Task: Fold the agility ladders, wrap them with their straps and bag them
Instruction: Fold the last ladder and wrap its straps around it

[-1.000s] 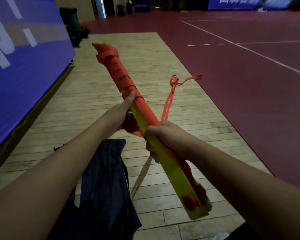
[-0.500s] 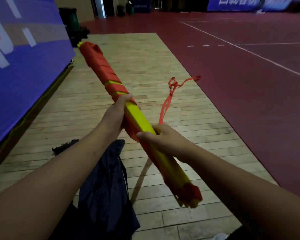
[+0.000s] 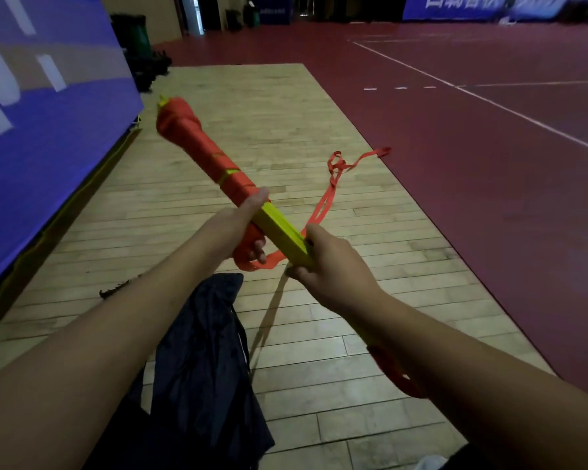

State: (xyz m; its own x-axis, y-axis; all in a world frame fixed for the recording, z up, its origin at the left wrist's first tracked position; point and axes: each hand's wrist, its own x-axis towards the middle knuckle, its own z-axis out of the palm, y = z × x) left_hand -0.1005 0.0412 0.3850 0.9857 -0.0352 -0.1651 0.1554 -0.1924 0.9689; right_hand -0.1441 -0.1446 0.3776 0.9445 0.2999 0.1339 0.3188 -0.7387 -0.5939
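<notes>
Yellow-green plastic slats, folded together into one long agility-ladder bundle (image 3: 280, 232), sit in both hands on my feed, held in the air and slanting from far left down to near right. Its far half is bound in tight turns of a flat orange-red webbing strap (image 3: 201, 144), with a tip of yellow poking out at the far end.

The left hand (image 3: 245, 228) grips the bundle right where the wrapping stops. Its thumb lies along the top edge, and its fingers (image 3: 259, 250) are curled underneath, where they also hold a slack loop of the strap. The right hand (image 3: 335, 271) is closed around the bare yellow part just below, its fingers (image 3: 296, 273) curled under the bundle. The two hands are close but apart. I cannot see the bundle's near end, because the right forearm covers it and only a bit of orange-red shows beside the arm.

From between the hands the free length of the strap runs away to the right, down to the pale wooden plank floor (image 3: 286, 123). It lies kinked there, with its tip at the edge of the dark red court floor (image 3: 472, 205). A dark navy fabric bag (image 3: 204, 351) lies crumpled on the planks, under the left forearm in my view. A blue banner (image 3: 48, 137) stands along the left side.
</notes>
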